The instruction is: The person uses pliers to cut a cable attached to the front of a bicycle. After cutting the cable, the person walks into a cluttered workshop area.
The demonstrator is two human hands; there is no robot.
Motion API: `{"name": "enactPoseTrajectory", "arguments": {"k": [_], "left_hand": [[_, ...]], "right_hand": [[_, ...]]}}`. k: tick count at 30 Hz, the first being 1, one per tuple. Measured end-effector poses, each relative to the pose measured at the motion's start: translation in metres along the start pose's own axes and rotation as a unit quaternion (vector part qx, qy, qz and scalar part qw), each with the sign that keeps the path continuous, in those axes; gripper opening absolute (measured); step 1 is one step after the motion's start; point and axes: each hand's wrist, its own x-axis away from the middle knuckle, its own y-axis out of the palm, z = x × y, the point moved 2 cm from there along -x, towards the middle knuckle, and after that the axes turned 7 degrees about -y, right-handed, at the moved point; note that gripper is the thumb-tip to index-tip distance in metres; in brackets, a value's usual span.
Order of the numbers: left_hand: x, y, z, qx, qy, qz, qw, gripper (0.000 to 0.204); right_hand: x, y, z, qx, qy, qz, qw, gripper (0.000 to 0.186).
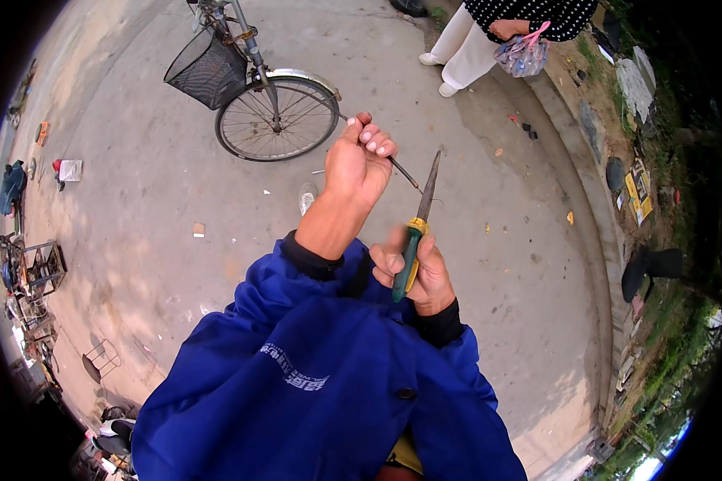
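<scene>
I see smooth, plastic-looking handles on the green-and-yellow long-nosed pliers (411,255); their tapering nose is dull grey metal. The thin black cable (402,170) looks matt, its sheath plastic or rubber, I can't tell which. The royal-blue jacket (241,385) is smooth, creased cloth, its black cuffs (441,324) matt fabric. Below, I find the grey concrete pavement (257,232) rough and matt. Toward its far edge, the silver curved mudguard (311,78) has a metallic gloss.
</scene>
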Motion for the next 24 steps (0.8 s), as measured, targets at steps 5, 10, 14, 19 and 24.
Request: {"name": "enactPoseTrajectory", "arguments": {"k": [5,10,14,19,24], "left_hand": [[0.0,0.001,0.003,-0.003,-0.012,-0.008,1.0,0.024],[0.0,-0.007,0.006,-0.001,-0.04,0.003,0.999,0.025],[0.0,-0.017,0.01,0.014,-0.069,0.008,0.997,0.025],[-0.012,-0.036,0.026,-0.004,-0.078,0.071,0.994,0.026],[-0.07,-0.112,0.06,-0.006,-0.04,0.246,0.968,0.023]], "right_hand": [[-0.006,0.001,-0.001,0.116,0.007,0.003,0.993,0.053],[-0.014,0.007,0.003,0.158,0.021,0.025,0.987,0.049],[-0.02,0.013,0.011,0.152,-0.001,0.017,0.988,0.042],[-0.022,0.027,0.019,0.108,0.049,0.073,0.99,0.034],[-0.029,-0.012,0.061,-0.032,0.084,0.213,0.973,0.027]]}}
